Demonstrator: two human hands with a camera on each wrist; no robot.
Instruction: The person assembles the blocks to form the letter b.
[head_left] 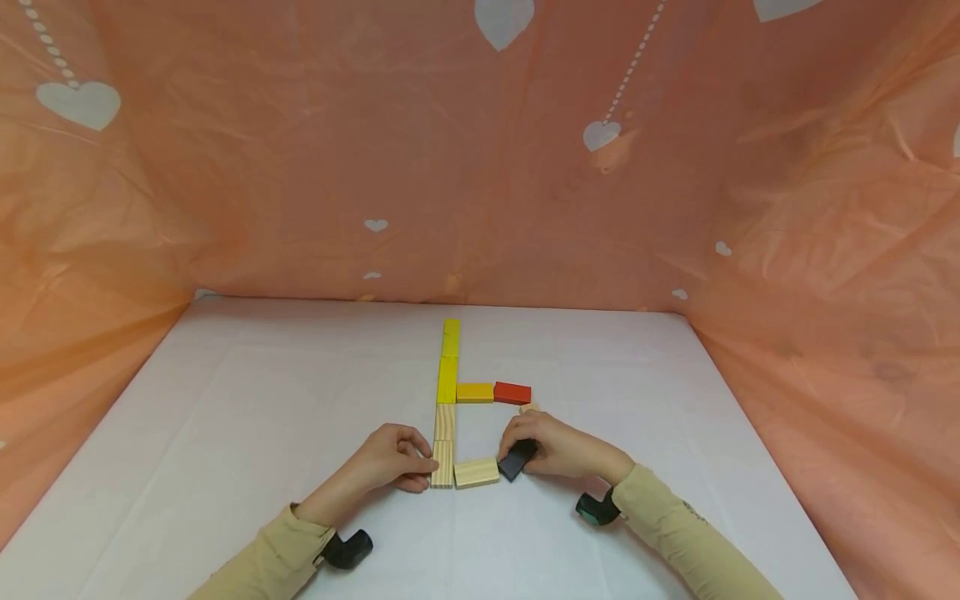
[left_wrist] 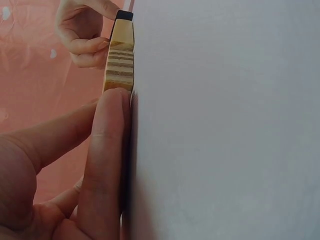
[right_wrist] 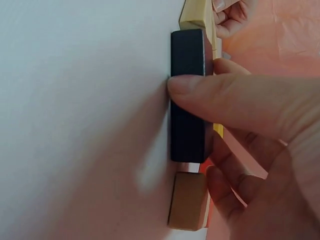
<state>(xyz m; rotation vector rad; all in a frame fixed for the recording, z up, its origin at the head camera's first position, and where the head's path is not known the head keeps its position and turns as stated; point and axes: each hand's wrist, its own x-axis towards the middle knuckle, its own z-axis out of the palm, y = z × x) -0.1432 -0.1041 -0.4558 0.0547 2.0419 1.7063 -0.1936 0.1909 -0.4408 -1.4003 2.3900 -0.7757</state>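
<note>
With thumb and fingers my right hand (head_left: 558, 443) pinches a black wooden block (head_left: 517, 461), low over the white tabletop. The black block's upper left end is right at the right end of a plain wood block (head_left: 477, 473). My left hand (head_left: 392, 458) rests its fingertips against the left side of the lowest plain block (head_left: 442, 467) in an upright column. In the left wrist view a straight finger (left_wrist: 107, 125) meets that block's side. Behind the right hand, a tan block (right_wrist: 187, 201) is mostly hidden in the head view.
Above the plain blocks, the column continues with another plain block (head_left: 445, 422) and two yellow blocks (head_left: 447, 379). An orange-yellow block (head_left: 475, 392) and a red block (head_left: 513, 392) run rightward from it. Orange sheeting (head_left: 465, 167) with white hearts surrounds the table (head_left: 262, 375).
</note>
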